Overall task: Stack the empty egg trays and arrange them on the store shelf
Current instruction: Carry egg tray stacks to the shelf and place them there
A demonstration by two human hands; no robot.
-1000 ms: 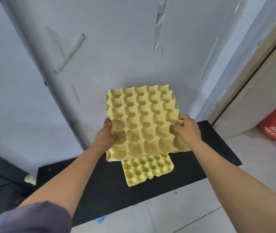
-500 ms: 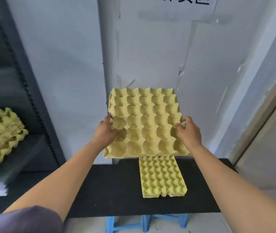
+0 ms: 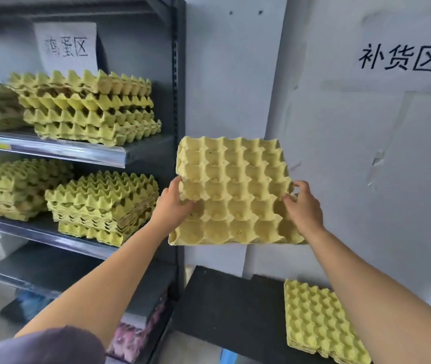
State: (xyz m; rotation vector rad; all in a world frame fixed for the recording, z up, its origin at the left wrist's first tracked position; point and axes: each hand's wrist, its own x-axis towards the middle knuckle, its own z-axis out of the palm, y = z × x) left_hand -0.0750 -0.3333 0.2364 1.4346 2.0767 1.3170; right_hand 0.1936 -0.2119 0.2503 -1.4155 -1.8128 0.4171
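I hold a yellow egg tray [image 3: 231, 190] in the air, cups up, in front of the grey wall just right of the shelf post. My left hand [image 3: 172, 203] grips its left edge and my right hand [image 3: 302, 206] grips its right edge. Below on the right, a low stack of yellow trays [image 3: 317, 319] lies on a black table [image 3: 230, 308]. The dark store shelf [image 3: 83, 153] at left carries stacks of trays on the upper board [image 3: 91, 106] and on the middle board [image 3: 104, 206].
More tray stacks [image 3: 6, 187] sit further left on the shelf. A paper sign [image 3: 67, 46] hangs at the shelf's back and another sign [image 3: 401, 59] on the wall. The shelf post [image 3: 180, 101] stands just left of the held tray. Pink items [image 3: 135, 334] lie on the bottom board.
The view has swung left and up, bringing the shelf fully into sight. The held tray has risen from above the table stack and shifted left toward the shelf; both hands keep their grip.
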